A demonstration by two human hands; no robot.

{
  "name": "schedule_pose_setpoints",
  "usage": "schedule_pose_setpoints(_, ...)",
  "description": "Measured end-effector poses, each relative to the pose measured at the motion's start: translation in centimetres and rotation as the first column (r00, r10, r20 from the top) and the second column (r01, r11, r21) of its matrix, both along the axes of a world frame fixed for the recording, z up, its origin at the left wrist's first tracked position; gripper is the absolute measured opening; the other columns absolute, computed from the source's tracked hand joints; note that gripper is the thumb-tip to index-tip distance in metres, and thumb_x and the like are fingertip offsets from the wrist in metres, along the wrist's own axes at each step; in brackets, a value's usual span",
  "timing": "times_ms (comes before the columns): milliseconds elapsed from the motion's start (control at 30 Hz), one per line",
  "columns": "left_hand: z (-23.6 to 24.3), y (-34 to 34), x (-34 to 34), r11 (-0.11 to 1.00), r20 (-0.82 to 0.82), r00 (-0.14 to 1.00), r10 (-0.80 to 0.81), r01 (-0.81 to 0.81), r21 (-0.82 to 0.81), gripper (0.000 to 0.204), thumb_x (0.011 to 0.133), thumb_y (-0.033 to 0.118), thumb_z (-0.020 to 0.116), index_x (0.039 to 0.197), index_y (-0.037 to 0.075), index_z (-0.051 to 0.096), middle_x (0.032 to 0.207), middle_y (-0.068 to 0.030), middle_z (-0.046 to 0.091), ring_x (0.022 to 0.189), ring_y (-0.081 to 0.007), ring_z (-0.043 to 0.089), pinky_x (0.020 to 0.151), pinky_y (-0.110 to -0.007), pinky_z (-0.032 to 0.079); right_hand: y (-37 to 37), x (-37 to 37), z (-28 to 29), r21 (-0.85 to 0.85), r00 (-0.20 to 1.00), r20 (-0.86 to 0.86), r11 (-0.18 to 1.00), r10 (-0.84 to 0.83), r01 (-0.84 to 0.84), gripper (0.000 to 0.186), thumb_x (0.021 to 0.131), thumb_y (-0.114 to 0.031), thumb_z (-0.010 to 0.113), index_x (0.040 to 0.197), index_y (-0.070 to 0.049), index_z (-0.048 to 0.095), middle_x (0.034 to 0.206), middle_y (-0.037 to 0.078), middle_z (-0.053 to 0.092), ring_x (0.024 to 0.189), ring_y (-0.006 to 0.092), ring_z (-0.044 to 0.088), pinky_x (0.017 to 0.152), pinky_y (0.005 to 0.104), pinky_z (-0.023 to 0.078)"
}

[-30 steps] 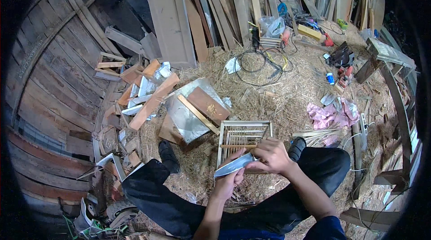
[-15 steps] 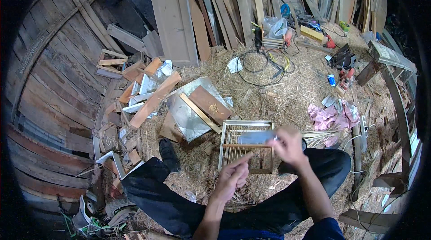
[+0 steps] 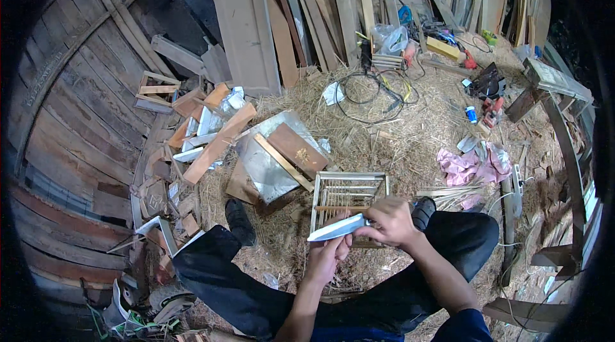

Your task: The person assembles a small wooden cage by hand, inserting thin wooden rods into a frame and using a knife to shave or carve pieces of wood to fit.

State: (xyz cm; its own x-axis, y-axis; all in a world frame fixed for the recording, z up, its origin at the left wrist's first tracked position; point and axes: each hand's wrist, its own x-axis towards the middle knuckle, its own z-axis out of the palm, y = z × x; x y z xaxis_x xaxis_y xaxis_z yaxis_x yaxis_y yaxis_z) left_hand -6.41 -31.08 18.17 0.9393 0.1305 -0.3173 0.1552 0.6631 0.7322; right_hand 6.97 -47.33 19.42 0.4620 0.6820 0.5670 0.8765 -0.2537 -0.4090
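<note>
My right hand (image 3: 391, 220) is closed on a knife (image 3: 334, 228); its broad metal blade points left and lies across my left hand (image 3: 327, 259). My left hand's fingers are closed under and behind the blade, and what they hold is hidden by it. Just beyond both hands, between my feet, lies a light wooden frame (image 3: 351, 175) with thin rods inside and a darker crossbar; the hands hide part of it.
Boards (image 3: 243, 28) lean along the back. Wood offcuts (image 3: 218, 143) and a metal sheet (image 3: 269, 182) lie to the left. A cable coil (image 3: 368, 111), power tools (image 3: 487, 82), pink cloth (image 3: 458, 166), thin strips (image 3: 448, 193) and a timber stand (image 3: 557, 79) surround the straw-covered floor.
Half a second ago the blade was blurred and raised to the right, off my left hand. My right hand has brought it back down and leftward onto the left hand, much as one second ago.
</note>
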Motion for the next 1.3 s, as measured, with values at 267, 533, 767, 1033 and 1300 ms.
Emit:
schedule_pose_setpoints(267, 0.1, -0.2, -0.1, 1.000, -0.048, 0.998, -0.028, 0.028, 0.004, 0.040, 0.102, 0.014, 0.057, 0.141, 0.012, 0.056, 0.086, 0.0008, 0.057, 0.060, -0.0003, 0.034, 0.050, -0.016, 0.024, 0.4, -0.3, 0.6, -0.028, 0.998, -0.003, 0.998, 0.063, -0.063, 0.042, 0.079, -0.049, 0.076, 0.078, -0.009, 0.064, 0.067, 0.005, 0.059, 0.062, 0.0254, 0.062, 0.058, 0.0378, 0.047)
schedule_pose_setpoints(533, 0.7, 0.2, -0.3, 0.990, -0.056, 0.991, -0.124, 0.120, -0.068, 0.039, 0.102, 0.020, 0.057, 0.141, 0.015, 0.058, 0.076, 0.0069, 0.046, 0.057, 0.0005, 0.031, 0.048, -0.016, 0.022, -0.3, 0.0, 1.0, -0.078, 0.994, 0.093, 0.996, 0.056, -0.048, 0.045, 0.075, -0.054, 0.077, 0.078, -0.011, 0.064, 0.069, 0.003, 0.061, 0.062, 0.0212, 0.061, 0.056, 0.0356, 0.046)
schedule_pose_setpoints(767, 1.3, 0.2, -0.4, 0.985, -0.043, 0.995, -0.087, 0.080, -0.154, 0.040, 0.102, 0.019, 0.056, 0.143, 0.014, 0.056, 0.074, 0.0068, 0.042, 0.056, -0.0003, 0.031, 0.047, -0.017, 0.022, -0.7, 0.8, 1.4, -0.102, 0.991, 0.135, 0.995, 0.023, -0.009, 0.042, 0.078, -0.053, 0.076, 0.079, -0.012, 0.067, 0.066, 0.002, 0.060, 0.060, 0.0201, 0.060, 0.055, 0.0352, 0.045)
schedule_pose_setpoints(1033, 2.5, -0.3, -0.2, 0.990, 0.034, 0.993, -0.117, 0.119, -0.076, 0.042, 0.105, 0.018, 0.054, 0.146, 0.013, 0.050, 0.074, 0.0050, 0.043, 0.055, -0.0010, 0.031, 0.045, -0.017, 0.024, -2.8, 3.2, 1.9, 0.028, 0.930, -0.026, 0.930, -0.366, 0.366, 0.043, 0.084, -0.047, 0.074, 0.075, -0.005, 0.064, 0.062, 0.011, 0.059, 0.056, 0.0297, 0.059, 0.054, 0.0413, 0.044)
schedule_pose_setpoints(1300, 1.1, 0.9, -0.4, 0.995, -0.032, 0.998, -0.060, 0.057, -0.079, 0.045, 0.104, 0.017, 0.054, 0.148, 0.016, 0.047, 0.076, 0.0035, 0.045, 0.054, -0.0011, 0.031, 0.046, -0.017, 0.024, -0.4, 0.4, -0.5, -0.083, 0.999, 0.024, 0.996, -0.040, 0.042, 0.042, 0.083, -0.050, 0.073, 0.078, -0.009, 0.064, 0.062, 0.008, 0.059, 0.055, 0.0282, 0.061, 0.054, 0.0410, 0.047)
